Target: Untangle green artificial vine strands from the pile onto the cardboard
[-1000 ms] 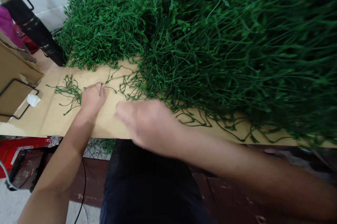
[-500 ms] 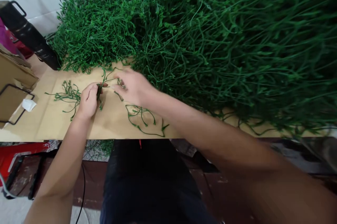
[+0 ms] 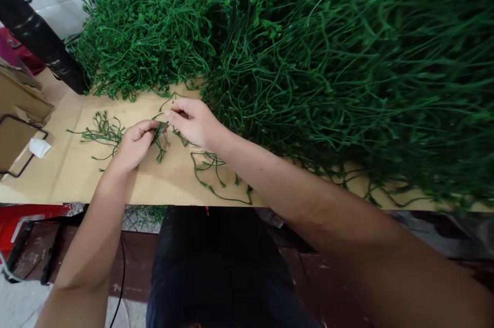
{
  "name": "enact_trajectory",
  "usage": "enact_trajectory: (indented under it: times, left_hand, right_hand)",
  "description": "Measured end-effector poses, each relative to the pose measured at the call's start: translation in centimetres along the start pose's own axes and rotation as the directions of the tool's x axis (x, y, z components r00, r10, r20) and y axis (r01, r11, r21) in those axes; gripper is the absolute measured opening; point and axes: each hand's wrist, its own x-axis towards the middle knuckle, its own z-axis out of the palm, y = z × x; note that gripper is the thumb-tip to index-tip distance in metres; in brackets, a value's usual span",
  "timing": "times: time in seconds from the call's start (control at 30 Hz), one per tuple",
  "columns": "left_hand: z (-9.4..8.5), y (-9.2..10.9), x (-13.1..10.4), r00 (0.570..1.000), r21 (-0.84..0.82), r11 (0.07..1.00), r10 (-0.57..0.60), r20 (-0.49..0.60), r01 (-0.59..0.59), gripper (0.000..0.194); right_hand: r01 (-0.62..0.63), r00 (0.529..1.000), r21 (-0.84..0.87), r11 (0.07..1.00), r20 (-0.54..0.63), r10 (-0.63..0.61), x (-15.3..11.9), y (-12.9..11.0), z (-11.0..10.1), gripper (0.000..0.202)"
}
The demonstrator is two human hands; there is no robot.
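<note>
My left hand (image 3: 133, 147) is closed on a small bunch of thin green stems (image 3: 159, 139), which pokes out past the thumb and fingers. Just to its right, my right hand (image 3: 195, 123) is pinched at the bunch's upper end, with thumb and forefinger on a thin green stem. Branching green sprigs (image 3: 101, 133) lie on the cardboard left of my left hand; whether they join the held bunch is hidden. More loose stems (image 3: 210, 162) rest below my right hand. Behind both hands spreads a large heap of green stems (image 3: 270, 60) with small branched tips.
Cardboard (image 3: 88, 184) covers the worktop up to its front edge. A black bottle (image 3: 46, 42) stands at the back left. Nearer are a cardboard box (image 3: 19, 96), a black wire frame (image 3: 42, 132) and a white scrap (image 3: 39, 147). My legs (image 3: 216, 266) are below the edge.
My left hand has moved a little right with the bunch, closer to my right hand. My right hand's fingers, apart and blurred before, are now pinched at the bunch.
</note>
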Motion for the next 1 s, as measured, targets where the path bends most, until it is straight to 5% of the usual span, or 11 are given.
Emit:
enact_trajectory:
  times: [0.2,0.37,0.6,0.87,0.93,1.0]
  left_hand:
    - [0.1,0.2,-0.2,0.994,0.071,0.994,0.083,0.072,-0.088,0.023]
    - [0.2,0.3,0.1,0.977,0.367,0.906,0.208,0.048,-0.211,0.022]
    - [1.1,1.5,-0.4,0.987,0.6,0.789,0.161,0.002,-0.13,0.023]
    - [1.5,3.0,-0.9,0.999,0.776,0.629,0.021,0.041,-0.045,0.019]
    - [0.7,2.5,-0.2,0.997,0.796,0.602,-0.067,-0.037,0.07,0.025]
    - [-0.3,1.5,0.5,0.98,0.779,0.593,-0.109,-0.169,0.201,0.028]
  right_hand:
    - [-0.129,0.992,0.201,0.971,0.012,0.129,-0.6,-0.8,-0.3,0.038]
    - [-0.115,0.992,0.128,0.985,0.057,0.109,-1.1,-0.3,0.3,0.036]
    - [0.084,0.996,-0.142,0.986,0.047,-0.078,-2.3,-0.6,1.5,0.033]
    - [0.094,0.995,-0.28,0.955,0.043,-0.085,-3.8,-1.7,1.3,0.034]
    - [0.291,0.956,-0.277,0.916,0.128,-0.265,-5.4,-3.4,1.6,0.034]
    - [0.597,0.798,-0.252,0.761,0.283,-0.532,-7.0,-5.8,1.8,0.032]
